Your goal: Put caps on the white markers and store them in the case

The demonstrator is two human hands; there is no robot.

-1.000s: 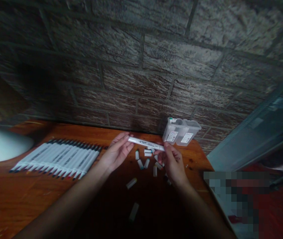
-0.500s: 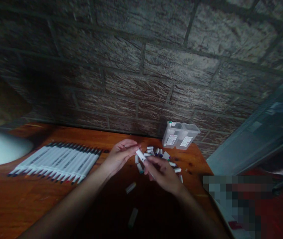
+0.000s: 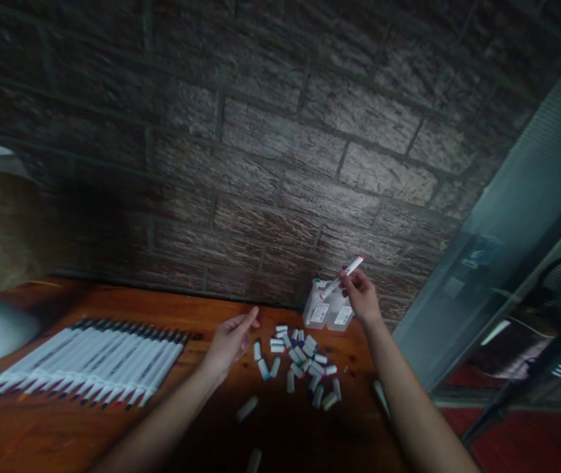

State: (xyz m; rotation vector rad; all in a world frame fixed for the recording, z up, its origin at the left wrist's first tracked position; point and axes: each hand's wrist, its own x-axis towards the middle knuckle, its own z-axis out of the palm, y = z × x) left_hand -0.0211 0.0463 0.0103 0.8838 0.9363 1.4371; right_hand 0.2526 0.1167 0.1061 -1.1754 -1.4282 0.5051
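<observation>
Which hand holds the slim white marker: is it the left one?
No, the right hand grips the slim white marker, while the left hand is apart from it.

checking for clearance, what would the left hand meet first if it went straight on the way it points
Probably the brick wall: the left hand points forward-right, its line passing left of the clear container. Depth is hard to judge.

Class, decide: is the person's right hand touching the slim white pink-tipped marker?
Touching: the head view shows the right hand gripping the slim white pink-tipped marker in its fingers.
</observation>
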